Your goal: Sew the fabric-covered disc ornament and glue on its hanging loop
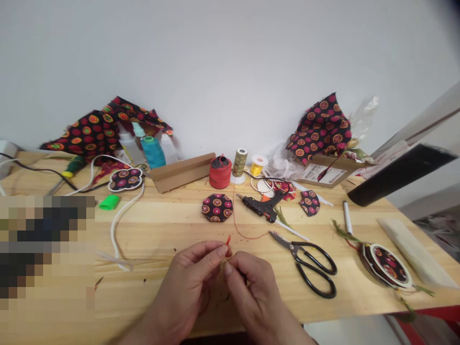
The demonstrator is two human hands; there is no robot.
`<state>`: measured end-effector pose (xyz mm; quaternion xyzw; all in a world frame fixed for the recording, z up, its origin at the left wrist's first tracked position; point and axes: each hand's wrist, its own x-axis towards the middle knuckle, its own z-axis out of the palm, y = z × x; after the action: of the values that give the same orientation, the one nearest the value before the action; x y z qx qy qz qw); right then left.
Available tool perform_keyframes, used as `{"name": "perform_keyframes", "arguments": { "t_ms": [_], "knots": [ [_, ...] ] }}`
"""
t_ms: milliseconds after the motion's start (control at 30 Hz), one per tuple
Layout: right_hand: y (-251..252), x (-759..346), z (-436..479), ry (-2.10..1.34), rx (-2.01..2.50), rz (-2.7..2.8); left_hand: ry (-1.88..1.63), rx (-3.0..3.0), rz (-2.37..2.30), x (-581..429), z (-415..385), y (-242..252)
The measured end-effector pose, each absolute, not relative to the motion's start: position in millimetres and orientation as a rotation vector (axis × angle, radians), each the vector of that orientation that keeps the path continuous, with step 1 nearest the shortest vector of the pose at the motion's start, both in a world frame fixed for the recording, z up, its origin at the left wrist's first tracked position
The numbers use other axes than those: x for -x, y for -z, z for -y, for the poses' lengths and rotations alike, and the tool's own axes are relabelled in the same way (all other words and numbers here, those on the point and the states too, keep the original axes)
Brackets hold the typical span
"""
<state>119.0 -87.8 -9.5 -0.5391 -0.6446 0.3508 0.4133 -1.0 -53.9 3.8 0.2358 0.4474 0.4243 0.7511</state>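
My left hand (196, 275) and my right hand (247, 282) meet over the near middle of the wooden table (161, 225), fingertips pinched together. Between them sits a short red thread end (228, 239) that sticks up from the pinch. A thin red thread (237, 225) runs from the hands up toward the red spool (220, 172). Whatever small piece lies under the fingers is hidden. Black-handled scissors (305, 261) lie just right of my right hand. An octagonal patterned fabric piece (217, 207) lies beyond the hands.
A black glue gun (261, 207), thread spools (239, 164), glue bottles (153, 151), a cardboard box (328, 170) with patterned cloth, a white cable (117, 225), a green cap (109, 202), a white pen (347, 216) and stacked round fabric pieces (388, 266) crowd the table. A blurred patch covers the left.
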Motion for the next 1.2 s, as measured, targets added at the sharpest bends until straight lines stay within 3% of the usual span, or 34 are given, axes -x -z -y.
{"name": "perform_keyframes", "arguments": {
  "t_ms": [400, 600, 733, 933, 1200],
  "knots": [
    [12, -117, 89, -0.651, 1.375, 1.924, -0.890, -0.480, -0.977, 0, 57, -6],
    [1, -122, 90, -0.849, 1.346, 1.990, -0.878, -0.582, -1.045, 4, 50, -5],
    [-5, -138, 79, -0.887, 1.567, 1.586, -0.865, -0.671, -1.060, 8, 50, 2],
    [-3, -139, 61, -1.304, 1.272, 1.122, -0.789, -0.703, -1.001, 5, 53, 2],
    [-1, -136, 63, -1.183, 1.386, 1.041, -0.815, -0.673, -1.005, 8, 56, -8]
  ]
}}
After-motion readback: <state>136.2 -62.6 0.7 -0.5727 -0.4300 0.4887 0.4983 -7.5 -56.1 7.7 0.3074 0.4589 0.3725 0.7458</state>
